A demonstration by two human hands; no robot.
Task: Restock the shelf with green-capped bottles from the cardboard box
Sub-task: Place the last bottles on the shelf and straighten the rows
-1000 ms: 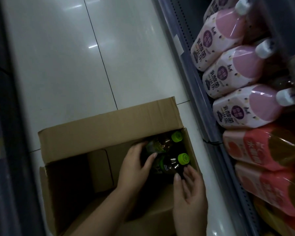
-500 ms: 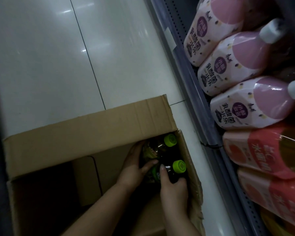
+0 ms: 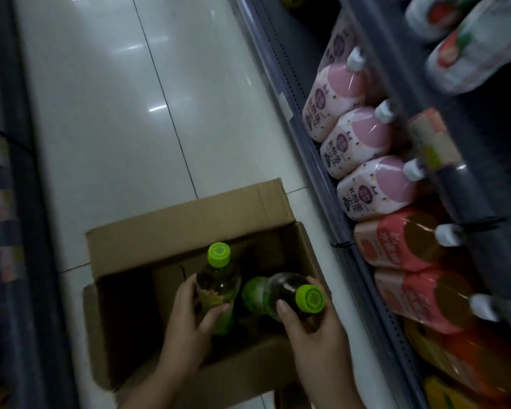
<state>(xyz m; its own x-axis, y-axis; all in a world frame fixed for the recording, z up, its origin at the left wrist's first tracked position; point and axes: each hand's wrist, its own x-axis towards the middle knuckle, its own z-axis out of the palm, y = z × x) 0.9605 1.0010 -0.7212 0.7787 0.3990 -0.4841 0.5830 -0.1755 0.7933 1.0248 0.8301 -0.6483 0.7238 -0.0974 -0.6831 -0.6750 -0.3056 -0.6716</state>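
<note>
The left hand (image 3: 186,326) is grasping an upright clear plastic bottle with a green cap (image 3: 218,278), and the right hand (image 3: 313,329) is grasping a second green-capped bottle (image 3: 281,293), tilted with its cap toward three o'clock. Both bottles are sitting above the open brown cardboard box (image 3: 171,231) on the pale tiled floor (image 3: 115,113). At two o'clock, the grey metal shelf (image 3: 322,160) is carrying pink-labelled bottles (image 3: 366,190).

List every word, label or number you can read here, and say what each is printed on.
"乳酸菌" partly readable, rest blurred: white and pink bottles on the shelf.
"水" then blurred characters: red-labelled bottles.
Green caps of the bottles in the left hand and right hand: a printed square, unreadable.
Cardboard box: no print visible.
</note>
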